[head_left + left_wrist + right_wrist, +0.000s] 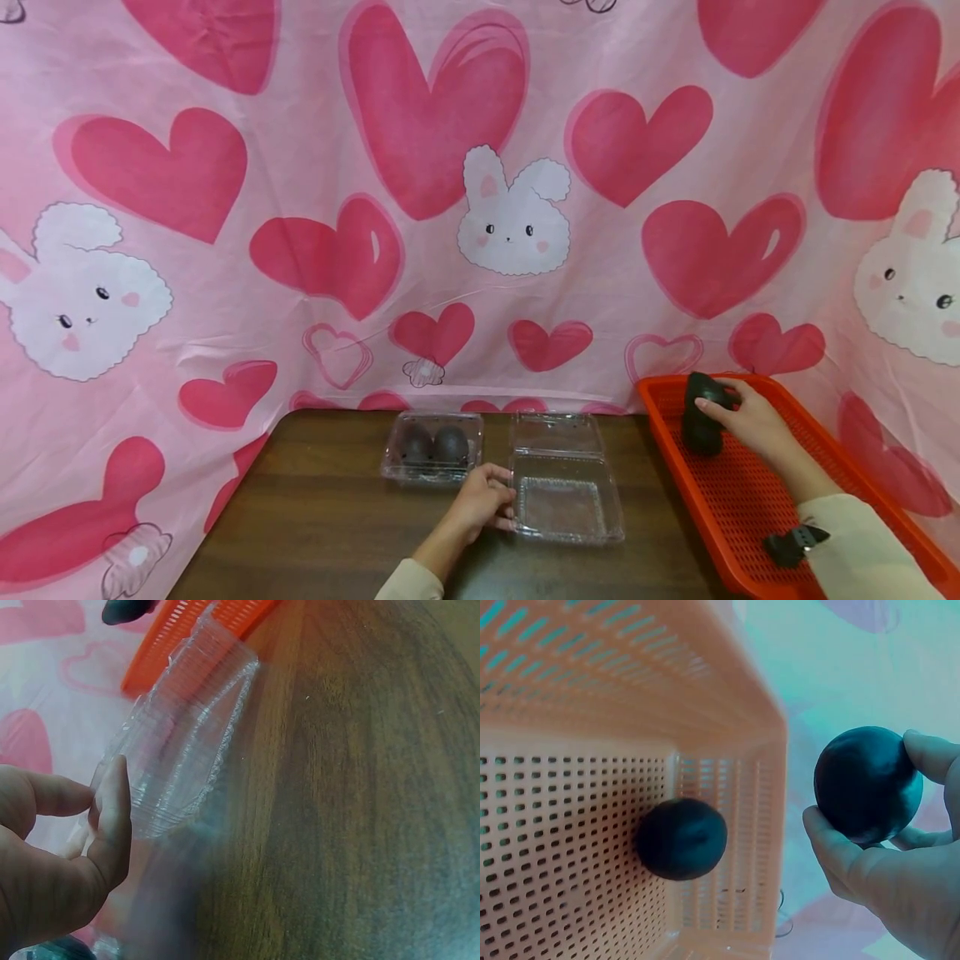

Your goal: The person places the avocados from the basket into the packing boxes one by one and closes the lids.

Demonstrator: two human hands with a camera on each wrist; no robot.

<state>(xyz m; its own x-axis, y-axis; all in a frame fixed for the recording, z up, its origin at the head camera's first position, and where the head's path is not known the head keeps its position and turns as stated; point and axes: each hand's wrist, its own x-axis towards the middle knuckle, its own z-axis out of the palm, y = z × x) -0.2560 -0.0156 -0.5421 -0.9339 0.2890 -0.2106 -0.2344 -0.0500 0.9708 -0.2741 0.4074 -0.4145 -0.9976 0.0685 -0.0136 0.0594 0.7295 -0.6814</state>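
Observation:
My left hand (pixel 482 504) pinches the left edge of an open clear plastic clamshell box (pixel 566 492) between thumb and fingers. In the left wrist view the box (pixel 191 742) tilts up from the table, and nothing lies inside it. My right hand (pixel 750 421) grips a dark avocado (pixel 703 393) over the far end of the red basket (pixel 678 483). The right wrist view shows this avocado (pixel 868 786) held by thumb and fingers above the rim. Another avocado (pixel 681 838) lies on the basket floor by the end wall.
A closed clamshell box (pixel 432 473) with two avocados (pixel 451 446) inside stands left of the open one. A pink heart-patterned cloth (pixel 510 292) hangs behind the wooden table (pixel 322 517). The basket occupies the table's right side.

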